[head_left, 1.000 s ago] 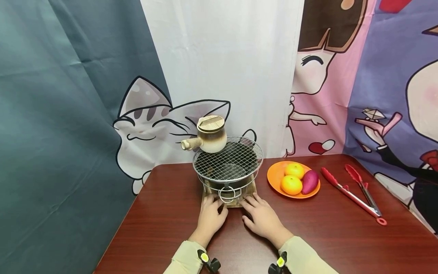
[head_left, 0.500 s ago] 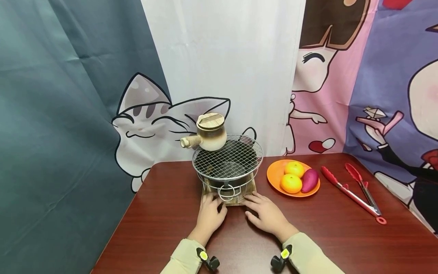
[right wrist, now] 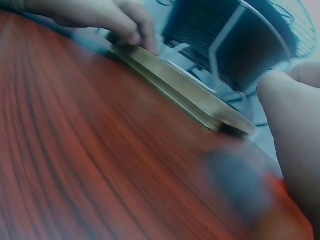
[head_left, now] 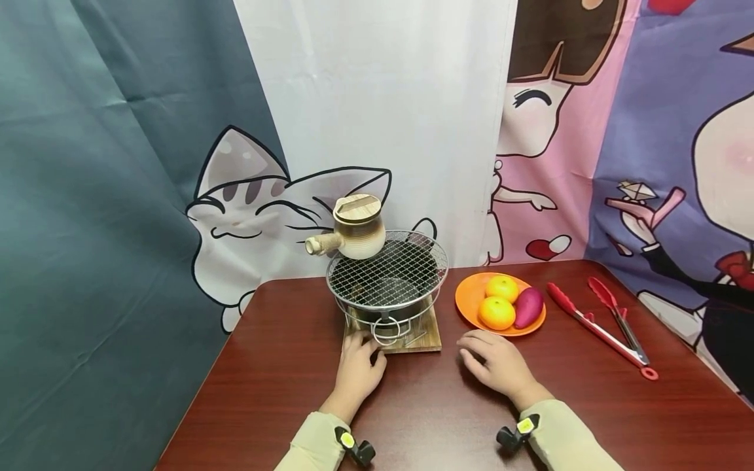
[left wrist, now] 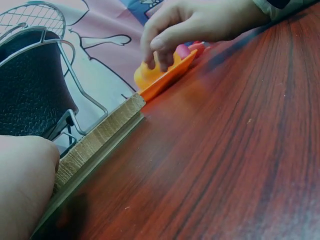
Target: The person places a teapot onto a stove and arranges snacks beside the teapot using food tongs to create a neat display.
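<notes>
A round wire grill (head_left: 406, 278) tops a black stove pot in a metal frame, all standing on a wooden board (head_left: 432, 332). My left hand (head_left: 357, 371) rests at the board's front left corner, fingers on it and thumb by the front edge. Off to the board's right, my right hand (head_left: 497, 365) holds nothing, its fingers loosely bent in front of the orange plate (head_left: 467, 297). From the left wrist view, the right hand (left wrist: 197, 25) overlaps that plate. On the grill's back left sits a clay teapot (head_left: 360, 239) with a wooden lid and side handle.
Two orange citrus fruits (head_left: 497, 313) and a purple sweet potato (head_left: 529, 307) lie on the plate. Red-tipped tongs (head_left: 609, 339) lie spread farther right. A printed curtain (head_left: 377, 98) hangs right behind the table (head_left: 283, 366).
My right hand has let go of the board's right side and moved right, toward the plate. The left hand stays at the board's corner. The stove and teapot have not moved on the table.
</notes>
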The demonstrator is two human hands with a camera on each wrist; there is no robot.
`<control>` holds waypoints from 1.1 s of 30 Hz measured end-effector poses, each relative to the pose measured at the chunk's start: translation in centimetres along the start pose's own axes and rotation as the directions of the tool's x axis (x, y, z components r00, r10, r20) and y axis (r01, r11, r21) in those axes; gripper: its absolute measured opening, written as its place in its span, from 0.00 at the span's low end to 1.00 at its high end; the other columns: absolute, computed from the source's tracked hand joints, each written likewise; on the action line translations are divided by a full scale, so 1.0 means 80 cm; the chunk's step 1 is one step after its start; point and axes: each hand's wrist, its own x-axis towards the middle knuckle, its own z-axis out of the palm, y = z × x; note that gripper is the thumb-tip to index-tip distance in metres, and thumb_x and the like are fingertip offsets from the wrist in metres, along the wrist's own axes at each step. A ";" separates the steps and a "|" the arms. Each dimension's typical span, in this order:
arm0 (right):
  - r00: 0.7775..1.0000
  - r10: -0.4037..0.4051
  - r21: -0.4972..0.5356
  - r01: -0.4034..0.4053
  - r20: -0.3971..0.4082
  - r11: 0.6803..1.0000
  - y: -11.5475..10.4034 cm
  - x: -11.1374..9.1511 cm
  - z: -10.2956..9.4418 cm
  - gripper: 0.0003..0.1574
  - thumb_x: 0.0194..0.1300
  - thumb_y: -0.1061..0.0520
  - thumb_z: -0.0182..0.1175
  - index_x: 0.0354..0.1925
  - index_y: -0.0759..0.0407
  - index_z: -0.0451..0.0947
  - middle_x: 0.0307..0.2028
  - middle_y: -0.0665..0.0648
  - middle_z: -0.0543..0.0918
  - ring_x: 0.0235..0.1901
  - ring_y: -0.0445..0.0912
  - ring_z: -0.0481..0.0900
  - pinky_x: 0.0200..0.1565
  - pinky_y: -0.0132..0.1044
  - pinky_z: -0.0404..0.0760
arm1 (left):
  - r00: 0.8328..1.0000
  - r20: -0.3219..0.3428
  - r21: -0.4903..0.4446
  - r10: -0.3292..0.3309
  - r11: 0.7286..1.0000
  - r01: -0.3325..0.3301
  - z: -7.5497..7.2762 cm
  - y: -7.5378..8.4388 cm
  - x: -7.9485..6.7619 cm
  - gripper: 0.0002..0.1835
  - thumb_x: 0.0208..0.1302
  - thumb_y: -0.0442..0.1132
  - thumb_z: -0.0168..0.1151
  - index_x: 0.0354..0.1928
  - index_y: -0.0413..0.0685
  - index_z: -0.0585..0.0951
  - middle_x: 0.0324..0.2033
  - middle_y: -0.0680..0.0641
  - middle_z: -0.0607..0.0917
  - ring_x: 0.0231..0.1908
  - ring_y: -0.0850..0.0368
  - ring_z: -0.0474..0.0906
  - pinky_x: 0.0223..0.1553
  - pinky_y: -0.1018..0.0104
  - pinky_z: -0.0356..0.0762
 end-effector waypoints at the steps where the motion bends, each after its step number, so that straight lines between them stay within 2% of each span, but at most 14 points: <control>1: 1.000 0.014 -0.006 -0.014 -0.007 1.000 0.004 -0.004 -0.005 0.14 0.56 0.56 0.69 0.43 0.54 0.87 0.42 0.50 0.86 0.44 0.47 0.84 0.50 0.45 0.80 | 1.000 0.000 0.001 0.000 1.000 0.000 0.000 0.000 0.000 0.10 0.54 0.37 0.65 0.38 0.51 0.88 0.43 0.43 0.81 0.48 0.42 0.74 0.50 0.47 0.72; 4: 0.998 0.045 -0.029 -0.046 -0.037 0.999 0.019 -0.016 -0.019 0.15 0.54 0.56 0.71 0.43 0.53 0.87 0.41 0.49 0.86 0.42 0.46 0.84 0.48 0.42 0.79 | 1.000 -0.001 -0.006 0.002 1.000 -0.002 -0.001 0.001 -0.001 0.10 0.54 0.37 0.66 0.38 0.51 0.89 0.43 0.43 0.80 0.48 0.42 0.74 0.51 0.47 0.73; 8: 0.993 0.088 -0.048 -0.092 -0.082 0.995 0.039 -0.031 -0.039 0.15 0.52 0.57 0.72 0.42 0.53 0.87 0.39 0.48 0.86 0.40 0.46 0.83 0.50 0.33 0.76 | 1.000 -0.011 -0.016 0.002 1.000 -0.002 0.000 0.000 -0.001 0.10 0.53 0.36 0.66 0.38 0.50 0.88 0.43 0.44 0.80 0.48 0.43 0.74 0.50 0.47 0.73; 14: 0.976 0.157 -0.074 -0.169 -0.150 0.983 0.061 -0.046 -0.060 0.18 0.49 0.59 0.71 0.43 0.56 0.86 0.38 0.51 0.86 0.39 0.48 0.83 0.58 0.14 0.61 | 1.000 -0.004 -0.016 -0.010 1.000 0.010 -0.001 -0.001 -0.002 0.09 0.52 0.36 0.65 0.37 0.51 0.88 0.43 0.44 0.80 0.48 0.43 0.74 0.49 0.47 0.73; 18: 0.958 0.240 -0.087 -0.256 -0.157 0.963 0.070 -0.050 -0.076 0.20 0.52 0.60 0.70 0.46 0.58 0.85 0.41 0.55 0.86 0.42 0.51 0.81 0.59 0.11 0.53 | 1.000 0.004 -0.009 -0.014 1.000 0.014 -0.001 -0.001 -0.001 0.09 0.53 0.36 0.65 0.37 0.51 0.88 0.43 0.44 0.80 0.48 0.43 0.74 0.49 0.47 0.73; 21: 0.934 0.320 -0.103 -0.338 -0.156 0.936 0.077 -0.054 -0.090 0.21 0.55 0.59 0.69 0.49 0.58 0.84 0.44 0.58 0.86 0.46 0.54 0.80 0.59 0.11 0.50 | 1.000 0.003 -0.007 -0.015 1.000 0.015 -0.002 -0.002 -0.001 0.10 0.52 0.36 0.65 0.37 0.51 0.88 0.43 0.44 0.80 0.48 0.43 0.74 0.48 0.46 0.73; 23: 0.918 0.368 -0.117 -0.386 -0.151 0.915 0.083 -0.057 -0.099 0.21 0.56 0.59 0.69 0.49 0.58 0.83 0.45 0.60 0.85 0.49 0.57 0.79 0.64 0.20 0.58 | 1.000 0.005 -0.007 -0.015 1.000 0.015 -0.002 -0.002 -0.001 0.10 0.53 0.36 0.65 0.38 0.51 0.88 0.43 0.44 0.79 0.48 0.43 0.74 0.47 0.46 0.73; 25: 0.903 0.406 -0.124 -0.423 -0.142 0.898 0.091 -0.059 -0.109 0.20 0.58 0.58 0.69 0.50 0.58 0.82 0.47 0.62 0.84 0.51 0.59 0.78 0.64 0.35 0.67 | 1.000 0.008 -0.009 -0.015 1.000 0.015 -0.002 -0.003 -0.001 0.10 0.52 0.35 0.65 0.38 0.51 0.88 0.43 0.44 0.80 0.48 0.43 0.74 0.48 0.46 0.73; 28: 0.887 0.440 -0.132 -0.457 -0.140 0.880 0.107 -0.063 -0.122 0.19 0.61 0.56 0.67 0.51 0.58 0.81 0.48 0.64 0.82 0.51 0.62 0.75 0.56 0.58 0.69 | 1.000 0.011 -0.013 -0.018 1.000 0.018 -0.002 -0.002 -0.001 0.09 0.53 0.36 0.65 0.37 0.51 0.88 0.43 0.44 0.80 0.48 0.43 0.73 0.48 0.46 0.73; 29: 0.881 0.450 -0.134 -0.468 -0.146 0.874 0.113 -0.065 -0.126 0.20 0.61 0.56 0.67 0.52 0.58 0.81 0.49 0.65 0.81 0.51 0.63 0.74 0.53 0.60 0.68 | 1.000 0.011 -0.013 -0.018 1.000 0.018 -0.002 -0.002 -0.001 0.09 0.53 0.36 0.65 0.37 0.51 0.87 0.43 0.44 0.80 0.48 0.43 0.73 0.48 0.46 0.73; 33: 0.850 0.493 -0.154 -0.521 -0.188 0.840 0.133 -0.073 -0.140 0.22 0.62 0.54 0.65 0.54 0.59 0.79 0.50 0.69 0.77 0.51 0.68 0.70 0.53 0.63 0.65 | 1.000 0.011 -0.008 -0.013 1.000 0.013 -0.002 -0.003 -0.001 0.09 0.52 0.36 0.65 0.36 0.51 0.87 0.43 0.44 0.80 0.48 0.43 0.74 0.48 0.46 0.73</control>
